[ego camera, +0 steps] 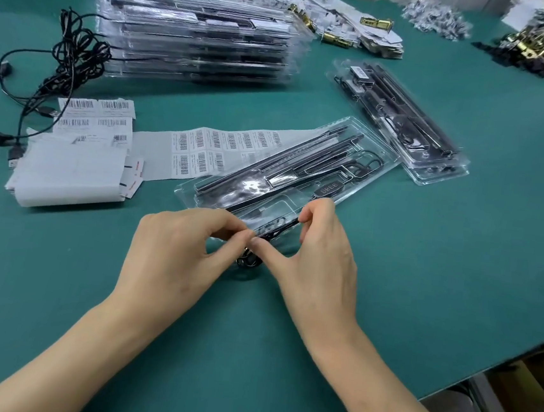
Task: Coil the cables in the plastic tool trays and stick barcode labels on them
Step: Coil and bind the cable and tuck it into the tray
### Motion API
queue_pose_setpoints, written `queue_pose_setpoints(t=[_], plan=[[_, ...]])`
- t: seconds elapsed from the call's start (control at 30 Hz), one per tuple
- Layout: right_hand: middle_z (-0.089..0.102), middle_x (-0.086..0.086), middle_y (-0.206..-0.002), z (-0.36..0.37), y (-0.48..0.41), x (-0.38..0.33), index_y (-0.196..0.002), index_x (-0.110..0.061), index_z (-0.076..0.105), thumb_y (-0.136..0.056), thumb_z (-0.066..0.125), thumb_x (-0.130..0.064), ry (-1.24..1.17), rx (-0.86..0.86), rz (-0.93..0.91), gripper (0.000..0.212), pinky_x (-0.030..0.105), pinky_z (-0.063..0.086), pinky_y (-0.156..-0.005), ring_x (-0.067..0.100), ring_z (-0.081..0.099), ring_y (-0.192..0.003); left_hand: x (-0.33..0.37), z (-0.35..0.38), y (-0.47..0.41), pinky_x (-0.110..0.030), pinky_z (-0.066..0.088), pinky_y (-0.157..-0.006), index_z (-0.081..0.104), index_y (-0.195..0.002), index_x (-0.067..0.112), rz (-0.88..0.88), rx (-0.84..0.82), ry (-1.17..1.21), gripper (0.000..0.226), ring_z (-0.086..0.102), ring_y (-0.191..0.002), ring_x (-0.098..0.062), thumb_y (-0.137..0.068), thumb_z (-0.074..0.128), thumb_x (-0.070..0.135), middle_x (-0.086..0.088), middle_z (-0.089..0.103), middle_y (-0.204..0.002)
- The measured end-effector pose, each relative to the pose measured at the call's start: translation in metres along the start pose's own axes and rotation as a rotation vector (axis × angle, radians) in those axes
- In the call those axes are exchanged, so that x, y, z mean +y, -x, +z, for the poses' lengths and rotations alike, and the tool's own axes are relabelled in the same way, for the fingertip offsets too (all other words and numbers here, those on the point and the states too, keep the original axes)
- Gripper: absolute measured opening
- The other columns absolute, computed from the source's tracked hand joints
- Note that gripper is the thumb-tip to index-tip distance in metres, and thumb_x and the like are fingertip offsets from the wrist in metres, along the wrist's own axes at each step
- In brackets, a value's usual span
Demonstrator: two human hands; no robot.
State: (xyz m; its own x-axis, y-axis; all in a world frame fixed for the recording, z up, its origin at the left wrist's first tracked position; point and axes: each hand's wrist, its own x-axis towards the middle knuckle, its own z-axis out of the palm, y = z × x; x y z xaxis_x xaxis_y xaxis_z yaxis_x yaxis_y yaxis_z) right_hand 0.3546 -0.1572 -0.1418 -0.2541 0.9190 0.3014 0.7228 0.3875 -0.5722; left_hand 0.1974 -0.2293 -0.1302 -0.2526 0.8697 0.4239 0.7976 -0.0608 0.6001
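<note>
A clear plastic tray (362, 148) with black strips lies slanted on the green table in front of me. Its thin black cable (248, 260) hangs out at the near end in small loops. My left hand (179, 253) pinches the cable between thumb and fingertips. My right hand (318, 260) pinches the same cable a little farther up, at the tray's near edge. A strip of barcode labels (202, 152) runs under the tray's left side.
A tall stack of trays (194, 37) stands at the back left, with tangled black USB cables (62, 62) beside it. Two trays with a label (402, 118) lie right. Folded backing paper (71, 173) lies left. The table edge (445, 388) drops away at the lower right.
</note>
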Motion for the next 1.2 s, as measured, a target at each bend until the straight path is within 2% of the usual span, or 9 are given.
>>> queue_pose_setpoints(t=[0.1, 0.2, 0.4, 0.5, 0.67, 0.73, 0.97, 1.1, 1.2], plan=[[0.038, -0.014, -0.071, 0.002, -0.006, 0.003, -0.096, -0.024, 0.039, -0.077, 0.079, -0.057, 0.034, 0.015, -0.135, 0.055, 0.03, 0.031, -0.062, 0.015, 0.043, -0.068, 0.0, 0.0, 0.0, -0.016, 0.048, -0.068, 0.076, -0.086, 0.033, -0.008, -0.002, 0.005, 0.01, 0.066, -0.08, 0.01, -0.09, 0.068, 0.038, 0.026, 0.071, -0.079], [0.045, -0.011, -0.067, 0.002, -0.007, 0.005, -0.095, -0.024, 0.044, -0.084, 0.079, -0.046, -0.029, -0.023, -0.213, 0.042, 0.032, 0.042, -0.06, 0.012, 0.045, -0.063, -0.001, 0.0, 0.0, -0.022, 0.052, -0.068, 0.076, -0.086, 0.033, -0.022, 0.003, 0.012, 0.01, 0.067, -0.079, 0.008, -0.09, 0.068, 0.038, 0.025, 0.071, -0.079], [0.062, -0.011, -0.09, -0.01, 0.007, 0.027, -0.103, -0.021, 0.057, -0.09, 0.077, -0.035, -0.15, -0.14, -0.376, 0.028, 0.028, 0.05, -0.075, 0.008, 0.06, -0.085, -0.001, 0.001, 0.0, -0.029, 0.055, -0.069, 0.075, -0.085, 0.033, -0.014, 0.005, 0.008, 0.009, 0.067, -0.079, 0.007, -0.089, 0.07, 0.038, 0.025, 0.071, -0.078], [0.067, -0.009, -0.094, -0.01, 0.011, 0.035, -0.098, -0.017, 0.068, -0.086, 0.082, -0.038, -0.029, -0.072, -0.525, 0.028, 0.035, 0.053, -0.075, 0.014, 0.063, -0.087, -0.002, 0.001, 0.0, -0.025, 0.053, -0.07, 0.075, -0.085, 0.033, -0.022, 0.005, 0.016, 0.01, 0.067, -0.08, 0.008, -0.09, 0.069, 0.039, 0.026, 0.07, -0.078], [0.058, 0.001, -0.099, -0.007, -0.006, 0.033, -0.104, -0.015, 0.064, -0.08, 0.08, -0.057, 0.101, -0.006, -0.584, 0.051, 0.036, 0.044, -0.077, 0.023, 0.056, -0.091, -0.002, -0.002, 0.0, -0.022, 0.052, -0.068, 0.076, -0.085, 0.033, -0.025, 0.014, 0.031, 0.009, 0.067, -0.078, 0.006, -0.09, 0.07, 0.038, 0.025, 0.071, -0.077], [0.056, 0.004, -0.101, -0.005, -0.009, 0.034, -0.107, -0.014, 0.066, -0.083, 0.077, -0.057, 0.123, -0.009, -0.617, 0.051, 0.037, 0.044, -0.082, 0.024, 0.053, -0.094, -0.003, -0.003, 0.0, -0.023, 0.052, -0.069, 0.076, -0.085, 0.033, -0.03, 0.009, 0.026, 0.009, 0.067, -0.078, 0.007, -0.09, 0.07, 0.038, 0.025, 0.071, -0.077], [0.067, 0.009, -0.097, 0.0, -0.017, 0.031, -0.101, -0.016, 0.078, -0.092, 0.076, -0.028, 0.098, 0.101, -0.848, 0.015, 0.04, 0.045, -0.086, 0.028, 0.063, -0.091, -0.004, -0.004, -0.001, -0.03, 0.057, -0.072, 0.076, -0.088, 0.034, -0.033, -0.019, 0.033, 0.009, 0.068, -0.081, 0.007, -0.089, 0.068, 0.038, 0.026, 0.072, -0.08], [0.062, 0.01, -0.11, 0.003, -0.029, 0.023, -0.11, -0.012, 0.072, -0.086, 0.08, -0.022, 0.045, 0.004, -0.788, 0.026, 0.042, 0.045, -0.093, 0.028, 0.059, -0.104, -0.005, -0.004, -0.002, -0.031, 0.056, -0.07, 0.077, -0.088, 0.034, -0.018, -0.014, 0.038, 0.008, 0.069, -0.08, 0.007, -0.089, 0.07, 0.037, 0.026, 0.072, -0.081], [0.059, 0.007, -0.116, 0.001, -0.041, 0.024, -0.114, -0.013, 0.07, -0.085, 0.082, -0.027, 0.008, -0.109, -0.696, 0.035, 0.043, 0.045, -0.097, 0.025, 0.058, -0.11, -0.006, -0.004, -0.001, -0.027, 0.054, -0.069, 0.076, -0.088, 0.036, -0.005, -0.008, 0.038, 0.005, 0.068, -0.08, 0.008, -0.089, 0.071, 0.036, 0.027, 0.072, -0.08]])
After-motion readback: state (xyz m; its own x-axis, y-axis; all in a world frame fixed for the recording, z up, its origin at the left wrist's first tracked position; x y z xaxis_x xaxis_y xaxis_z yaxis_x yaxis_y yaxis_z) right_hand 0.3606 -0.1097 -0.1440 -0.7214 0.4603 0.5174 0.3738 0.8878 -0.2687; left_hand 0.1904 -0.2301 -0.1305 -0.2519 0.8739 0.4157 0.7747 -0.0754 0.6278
